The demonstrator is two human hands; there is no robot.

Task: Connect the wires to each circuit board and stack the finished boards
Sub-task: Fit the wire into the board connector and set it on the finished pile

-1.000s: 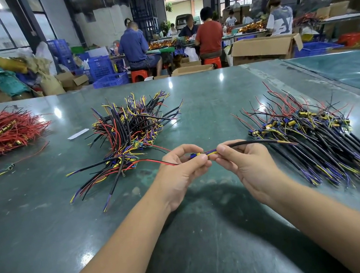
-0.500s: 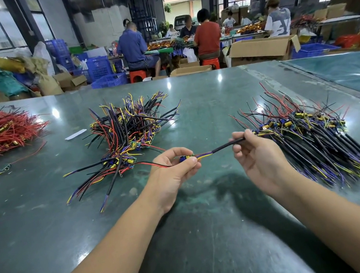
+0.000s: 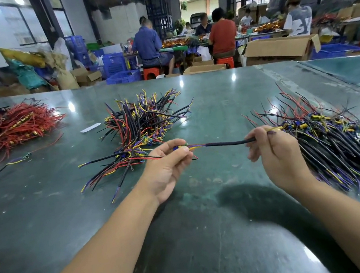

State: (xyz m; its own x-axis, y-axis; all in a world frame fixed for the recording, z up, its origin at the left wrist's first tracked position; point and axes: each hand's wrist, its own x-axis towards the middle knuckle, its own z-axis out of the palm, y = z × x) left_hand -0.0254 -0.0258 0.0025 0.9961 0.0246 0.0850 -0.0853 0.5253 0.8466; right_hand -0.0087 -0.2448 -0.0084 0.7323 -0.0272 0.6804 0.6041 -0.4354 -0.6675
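Left hand (image 3: 168,161) pinches a board, right hand (image 3: 273,146) grips its cable (image 3: 228,142); finished pile (image 3: 141,128) far left, bigger pile (image 3: 327,138) right seemingly remains

wire heaps: 3 on table (image 3: 206,202) | red heap (image 3: 7,130) at 10 o'clock | mixed heap (image 3: 140,123) at 12 | dark heap (image 3: 337,144) at 3 | hands: 2 | white strip (image 3: 90,127): 1

Dark green table (image 3: 211,236); red wire pile (image 3: 9,130)
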